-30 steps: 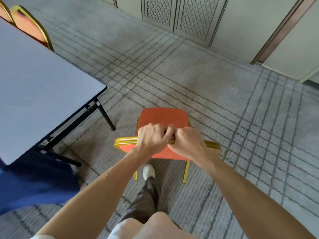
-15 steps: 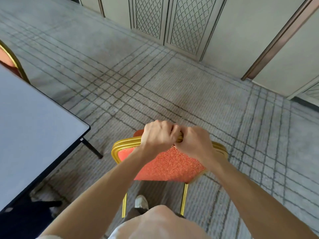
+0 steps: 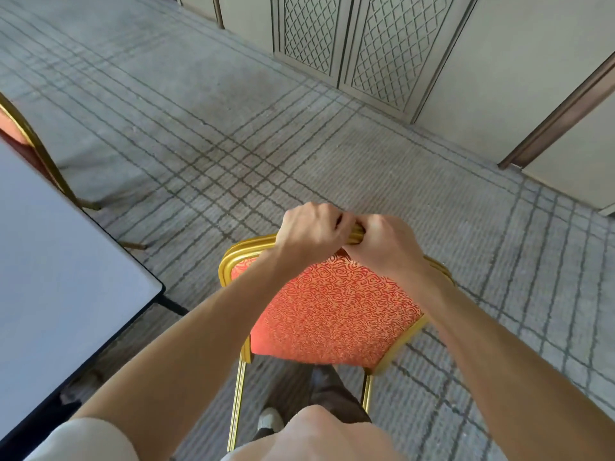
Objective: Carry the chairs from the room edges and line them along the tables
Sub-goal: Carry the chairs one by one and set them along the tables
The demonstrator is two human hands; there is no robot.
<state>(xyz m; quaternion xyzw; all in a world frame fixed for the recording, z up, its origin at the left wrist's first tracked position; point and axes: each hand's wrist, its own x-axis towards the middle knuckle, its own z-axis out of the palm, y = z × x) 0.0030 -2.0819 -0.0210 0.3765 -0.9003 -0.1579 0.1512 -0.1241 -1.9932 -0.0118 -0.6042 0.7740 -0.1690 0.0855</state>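
A chair (image 3: pixel 332 307) with a gold metal frame and red patterned backrest fills the centre of the view, its back facing me. My left hand (image 3: pixel 309 232) and my right hand (image 3: pixel 382 246) sit side by side, both gripping the top rail of the backrest. The seat is hidden behind the backrest; two gold rear legs show below it. A grey-topped table (image 3: pixel 66 261) with a black edge lies at the left, its corner close to the chair's left side.
Another gold-framed red chair (image 3: pixel 23 138) stands behind the table at the far left. Panelled doors (image 3: pixel 359 48) and a wall run along the back right. Grey lined carpet (image 3: pixel 233 144) stretches ahead. My shoe (image 3: pixel 271 420) shows under the chair.
The chair has come up and nearer to me, so its backrest now hides the seat. The table has slid left in view. Both hands kept their grip on the top rail.
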